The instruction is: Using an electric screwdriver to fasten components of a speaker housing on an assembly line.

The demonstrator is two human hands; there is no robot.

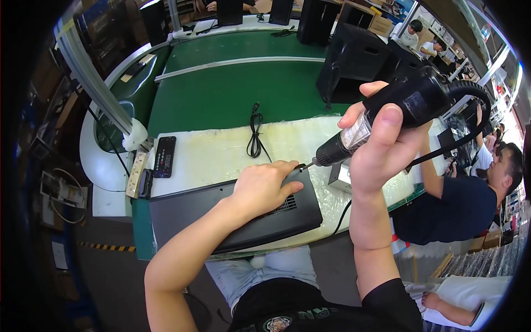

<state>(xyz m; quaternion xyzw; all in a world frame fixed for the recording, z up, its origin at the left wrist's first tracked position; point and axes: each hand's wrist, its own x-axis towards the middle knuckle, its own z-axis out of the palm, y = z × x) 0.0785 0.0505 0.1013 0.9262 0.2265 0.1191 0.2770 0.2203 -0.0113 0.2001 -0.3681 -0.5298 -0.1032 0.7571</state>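
Observation:
A flat black metal case (193,213) with a vented patch lies in front of me on the table's near side. My left hand (263,188) rests on its top, index finger reaching to the far right corner and thumb spread apart. Gripped in my right hand (373,144) is a black corded electric screwdriver (409,97), tilted down to the left. Its bit meets the case's far right corner beside my left fingertips. Whether a screw sits under the bit is too small to tell. A coiled black cable (255,138) lies just beyond the case.
A remote control (164,157) and a power strip (136,174) lie at the left. Behind my right wrist sits a small metal box (341,176). Black speaker cabinets (354,63) stand on the green conveyor (238,88). A co-worker (459,205) is at the right.

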